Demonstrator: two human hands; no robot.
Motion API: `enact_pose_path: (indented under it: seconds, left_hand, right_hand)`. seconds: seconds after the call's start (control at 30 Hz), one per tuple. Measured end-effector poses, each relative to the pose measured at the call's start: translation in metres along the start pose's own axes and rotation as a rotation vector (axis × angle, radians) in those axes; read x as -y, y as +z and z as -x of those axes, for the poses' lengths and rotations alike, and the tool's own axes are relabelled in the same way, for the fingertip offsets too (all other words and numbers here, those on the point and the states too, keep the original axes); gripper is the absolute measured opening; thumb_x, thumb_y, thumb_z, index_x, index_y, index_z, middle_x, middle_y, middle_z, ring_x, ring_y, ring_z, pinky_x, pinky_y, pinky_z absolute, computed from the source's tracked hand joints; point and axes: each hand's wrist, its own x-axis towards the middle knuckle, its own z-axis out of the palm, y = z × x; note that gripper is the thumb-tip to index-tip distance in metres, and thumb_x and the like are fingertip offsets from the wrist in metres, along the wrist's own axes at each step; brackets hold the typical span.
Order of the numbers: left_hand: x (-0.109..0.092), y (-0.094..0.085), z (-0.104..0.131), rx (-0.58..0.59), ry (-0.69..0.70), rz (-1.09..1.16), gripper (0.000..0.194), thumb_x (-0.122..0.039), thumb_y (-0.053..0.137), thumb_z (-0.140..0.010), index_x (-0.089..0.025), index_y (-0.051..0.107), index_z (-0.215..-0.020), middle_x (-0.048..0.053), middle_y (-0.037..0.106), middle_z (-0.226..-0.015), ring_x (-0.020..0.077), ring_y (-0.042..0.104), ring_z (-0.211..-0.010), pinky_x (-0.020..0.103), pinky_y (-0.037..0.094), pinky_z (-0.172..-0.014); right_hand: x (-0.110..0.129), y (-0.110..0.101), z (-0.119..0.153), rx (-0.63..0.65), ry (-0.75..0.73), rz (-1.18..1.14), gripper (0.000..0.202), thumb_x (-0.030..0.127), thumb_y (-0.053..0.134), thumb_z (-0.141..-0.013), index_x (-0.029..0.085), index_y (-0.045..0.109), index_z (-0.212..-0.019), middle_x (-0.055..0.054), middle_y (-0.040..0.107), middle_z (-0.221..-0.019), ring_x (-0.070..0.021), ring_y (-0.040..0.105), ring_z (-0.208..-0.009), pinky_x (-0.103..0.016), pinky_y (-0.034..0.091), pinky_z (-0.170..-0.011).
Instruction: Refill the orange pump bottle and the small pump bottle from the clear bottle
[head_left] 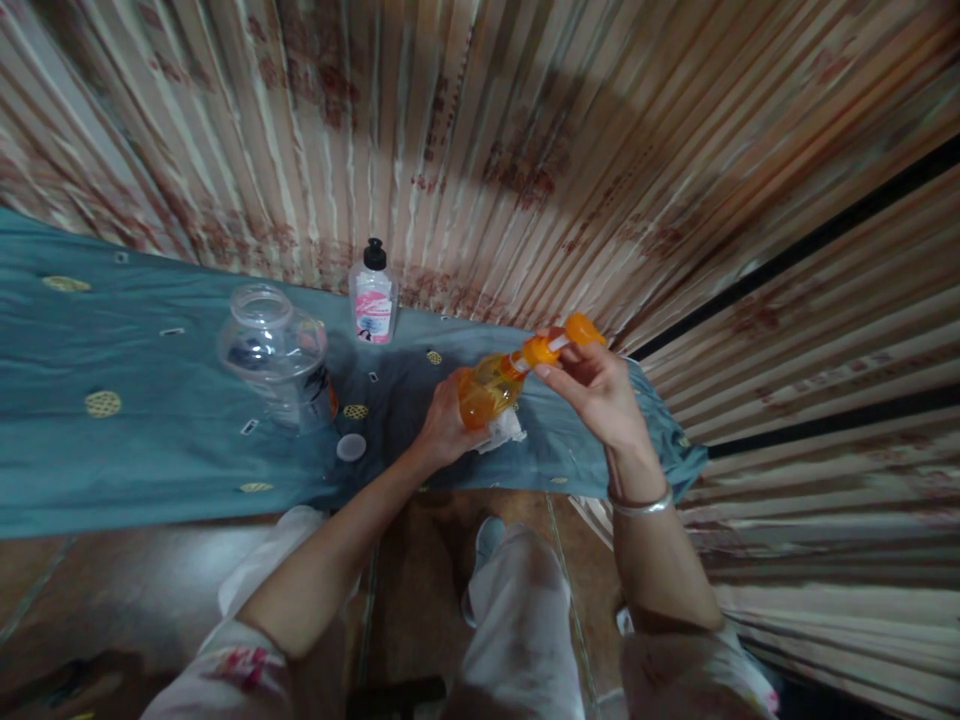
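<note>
The left hand (445, 424) wrapped the orange bottle (487, 392) low on its body, probably to steady it, tilted above the right-hand part of the worktop (172, 400). The right hand (611, 395) pinched the orange top (538, 350) with thumb and fingers, seemingly for finer control. A crumpled white scrap (504, 430) lay beneath. The black-capped bottle (373, 300) stood upright near the far edge; the clear jar (281, 350) and white disc (351, 447) sat leftward, perhaps leaving elbow room
</note>
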Motion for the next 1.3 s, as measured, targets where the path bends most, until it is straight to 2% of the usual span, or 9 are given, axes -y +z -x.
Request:
enact_pose_path:
  seconds: [0.17,0.37,0.6,0.73,1.0,1.2,1.3]
  left_hand:
    - [0.004,0.001,0.002,-0.008,0.000,-0.045,0.068,-0.034,0.092,-0.063,-0.024,0.058,-0.121,0.007,0.071,-0.117,0.0331,0.069,-0.109,0.051,0.058,-0.095]
    - [0.008,0.002,0.001,0.014,-0.008,-0.043,0.070,-0.035,0.093,-0.064,-0.025,0.056,-0.123,0.010,0.070,-0.118,0.0339,0.070,-0.108,0.052,0.059,-0.092]
    - [0.012,0.003,0.001,-0.002,0.037,-0.066,0.074,-0.032,0.094,-0.062,-0.024,0.057,-0.125,0.010,0.071,-0.120,0.0336,0.070,-0.108,0.052,0.058,-0.097]
    - [0.015,0.003,0.000,-0.010,0.076,-0.082,0.069,-0.034,0.094,-0.062,-0.024,0.060,-0.121,0.009,0.072,-0.115,0.0327,0.070,-0.107,0.052,0.057,-0.098]
    - [0.015,0.003,-0.001,-0.010,0.134,-0.120,0.063,-0.033,0.090,-0.065,-0.024,0.060,-0.119,0.008,0.072,-0.115,0.0339,0.071,-0.110,0.053,0.057,-0.099]
    - [0.019,0.005,0.001,-0.025,0.124,-0.126,0.070,-0.031,0.091,-0.062,-0.021,0.058,-0.124,0.010,0.071,-0.116,0.0344,0.070,-0.111,0.053,0.057,-0.098]
    - [0.020,0.005,0.001,-0.032,0.126,-0.118,0.074,-0.027,0.089,-0.061,-0.023,0.057,-0.127,0.010,0.071,-0.121,0.0344,0.070,-0.114,0.053,0.057,-0.100]
  right_hand:
    - [-0.003,0.002,-0.003,0.064,0.020,0.081,0.048,0.060,0.087,-0.076,0.027,0.076,-0.109,-0.004,0.079,-0.111,-0.0245,0.073,-0.102,-0.044,0.058,-0.102]
    - [-0.010,0.004,-0.006,0.107,0.046,0.079,0.048,0.059,0.088,-0.075,0.027,0.076,-0.108,-0.004,0.079,-0.115,-0.0259,0.073,-0.109,-0.043,0.057,-0.106]
    - [-0.013,0.005,-0.006,0.145,0.049,0.037,0.049,0.059,0.086,-0.077,0.027,0.075,-0.113,-0.005,0.079,-0.120,-0.0264,0.074,-0.113,-0.044,0.057,-0.107]
    - [-0.015,0.010,-0.001,0.083,-0.005,0.108,0.042,0.056,0.085,-0.080,0.027,0.076,-0.108,-0.004,0.080,-0.117,-0.0261,0.074,-0.111,-0.044,0.056,-0.109]
    - [-0.023,0.023,0.014,-0.077,-0.035,0.190,0.035,0.047,0.080,-0.086,0.028,0.073,-0.114,-0.003,0.079,-0.116,-0.0265,0.074,-0.114,-0.045,0.054,-0.110]
    - [-0.026,0.035,0.014,-0.227,-0.026,0.243,0.034,0.047,0.083,-0.081,0.024,0.071,-0.102,-0.005,0.077,-0.103,-0.0251,0.073,-0.099,-0.044,0.057,-0.099]
    - [-0.031,0.042,0.012,-0.251,-0.027,0.218,0.035,0.047,0.084,-0.079,0.024,0.070,-0.103,-0.004,0.076,-0.101,-0.0233,0.072,-0.097,-0.041,0.058,-0.095]
